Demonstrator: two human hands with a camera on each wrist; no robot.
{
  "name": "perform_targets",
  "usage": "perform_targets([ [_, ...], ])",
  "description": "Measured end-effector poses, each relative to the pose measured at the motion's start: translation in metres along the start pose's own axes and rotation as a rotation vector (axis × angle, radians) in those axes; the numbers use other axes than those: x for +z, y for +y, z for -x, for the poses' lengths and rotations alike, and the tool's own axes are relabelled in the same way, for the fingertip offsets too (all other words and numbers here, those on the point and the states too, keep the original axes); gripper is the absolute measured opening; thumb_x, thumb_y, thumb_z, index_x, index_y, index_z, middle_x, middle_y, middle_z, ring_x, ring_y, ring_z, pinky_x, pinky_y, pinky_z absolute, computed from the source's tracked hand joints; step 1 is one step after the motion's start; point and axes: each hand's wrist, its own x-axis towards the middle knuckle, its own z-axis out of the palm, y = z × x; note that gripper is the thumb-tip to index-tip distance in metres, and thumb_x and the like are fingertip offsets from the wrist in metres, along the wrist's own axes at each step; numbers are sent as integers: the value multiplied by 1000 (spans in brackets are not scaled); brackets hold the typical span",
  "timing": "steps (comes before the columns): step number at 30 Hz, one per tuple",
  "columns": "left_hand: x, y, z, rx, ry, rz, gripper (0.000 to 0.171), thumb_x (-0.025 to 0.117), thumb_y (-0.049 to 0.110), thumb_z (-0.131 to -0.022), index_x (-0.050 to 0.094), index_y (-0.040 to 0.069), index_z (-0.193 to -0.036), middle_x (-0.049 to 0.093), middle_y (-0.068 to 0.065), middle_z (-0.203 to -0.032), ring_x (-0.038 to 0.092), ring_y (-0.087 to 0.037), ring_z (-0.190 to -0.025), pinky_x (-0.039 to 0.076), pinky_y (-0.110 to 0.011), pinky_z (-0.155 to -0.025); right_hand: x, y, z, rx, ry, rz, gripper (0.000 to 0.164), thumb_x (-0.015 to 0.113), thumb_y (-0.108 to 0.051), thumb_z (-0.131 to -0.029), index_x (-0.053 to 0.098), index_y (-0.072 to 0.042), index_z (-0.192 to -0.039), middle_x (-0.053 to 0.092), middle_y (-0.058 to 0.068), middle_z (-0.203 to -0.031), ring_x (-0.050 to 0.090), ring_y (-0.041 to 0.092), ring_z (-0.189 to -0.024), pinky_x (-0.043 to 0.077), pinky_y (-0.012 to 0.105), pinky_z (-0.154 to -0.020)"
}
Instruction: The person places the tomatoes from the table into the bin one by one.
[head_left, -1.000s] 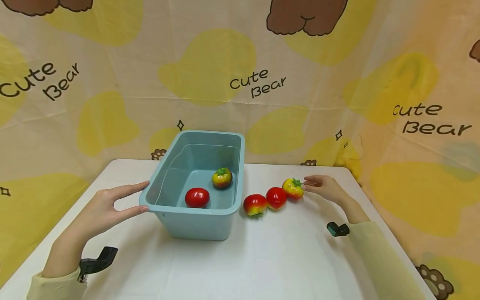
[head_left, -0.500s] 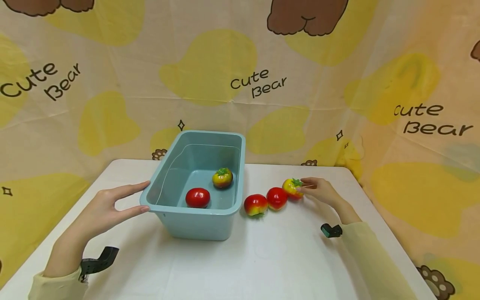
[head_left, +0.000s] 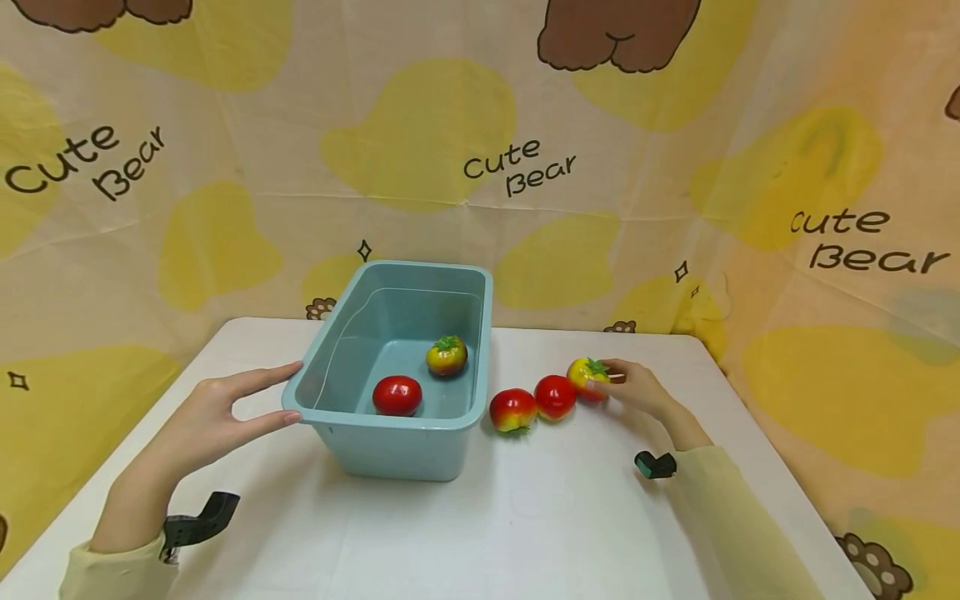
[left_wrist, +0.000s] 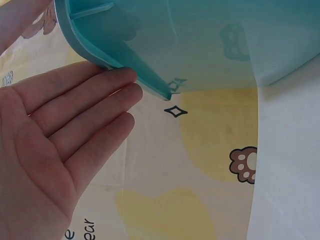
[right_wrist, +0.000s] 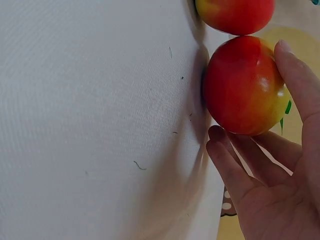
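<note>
In the head view, my left hand [head_left: 202, 425] rests with straight fingers and thumb at the near left corner of a light blue plastic bin [head_left: 397, 454]. The left wrist view shows its fingers [left_wrist: 95, 100] against the underside of the bin's rim. My right hand [head_left: 641, 392] holds a yellow-and-red tomato [head_left: 583, 373] with green leaves, which sits on the table. In the right wrist view, the thumb is at one side of this tomato [right_wrist: 245, 87] and the fingers at the other. Beside it are a red tomato [head_left: 555, 397] and a red-yellow tomato [head_left: 513, 410].
Inside the bin lie a red tomato [head_left: 397, 396] and a yellow-green one with dark red [head_left: 447, 357]. Everything stands on a white table [head_left: 540, 517]. A patterned cloth [head_left: 420, 142] hangs behind the table and along its sides.
My right hand has moved left to the end tomato, and its thumb and fingers have come round it. The left hand and the bin have stayed in place.
</note>
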Motion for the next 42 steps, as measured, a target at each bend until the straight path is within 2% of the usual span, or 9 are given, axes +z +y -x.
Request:
perform_targets([
  [5,0,-1,0,5,0,4,55,78,35,-78,58,33,-129,62,7,-127,37,25,-111,27,4,-87,3,0,0,25,-12,-32,80,69,-52,-81,45,-4,-139,50,19,-136,50,35,-118,50,44,-94],
  [18,0,-2,1,6,-4,8,55,78,34,-78,59,32,-129,62,6,-127,37,25,-111,27,4,-87,7,0,-2,30,1,8,79,68,-52,-82,43,-3,-139,50,21,-133,51,37,-117,50,44,-94],
  [30,0,-4,0,17,4,15,56,79,33,-77,59,31,-129,62,3,-128,37,26,-111,27,4,-87,8,0,-1,21,4,-15,78,68,-49,-83,42,-2,-140,51,20,-133,51,37,-117,51,43,-94],
  [42,1,-3,-1,16,1,16,55,79,34,-78,59,32,-129,62,4,-127,37,26,-112,26,5,-87,7,2,-1,48,-2,-5,83,67,-54,-82,41,-1,-140,49,22,-133,50,38,-118,50,45,-95],
])
